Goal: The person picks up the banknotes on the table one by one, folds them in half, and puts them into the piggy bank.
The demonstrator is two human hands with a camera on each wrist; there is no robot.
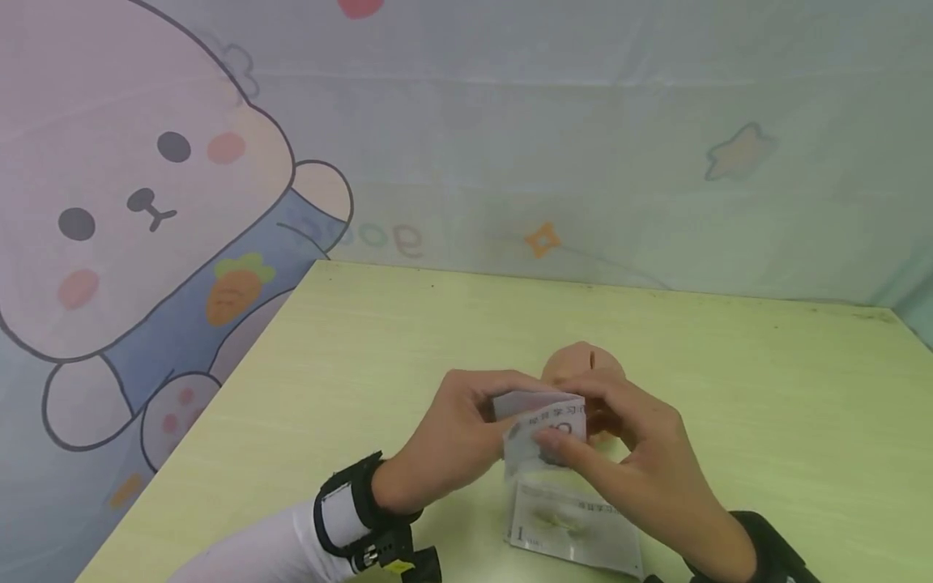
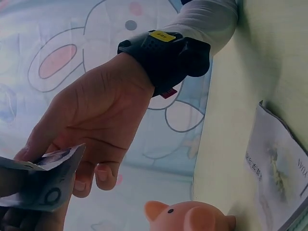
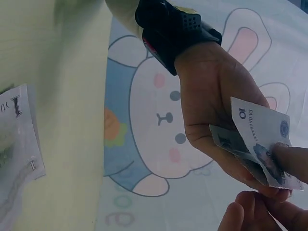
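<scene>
Fingers of both hands pinch one folded banknote (image 1: 545,427) above the table (image 1: 729,389): the left hand (image 1: 455,433) grips its edge at 9 o'clock, and the right hand (image 1: 641,465) grips it from 3 o'clock, thumb on its face. A second banknote (image 1: 572,526) lies flat at 6 o'clock beneath them. A piggy bank (image 1: 583,364) stands at 12 o'clock, just behind the hands.

A white sleeve (image 1: 262,546) covers the left forearm, and each wrist wears a black strap, the left strap (image 1: 350,518) with a white patch and yellow tag.
</scene>
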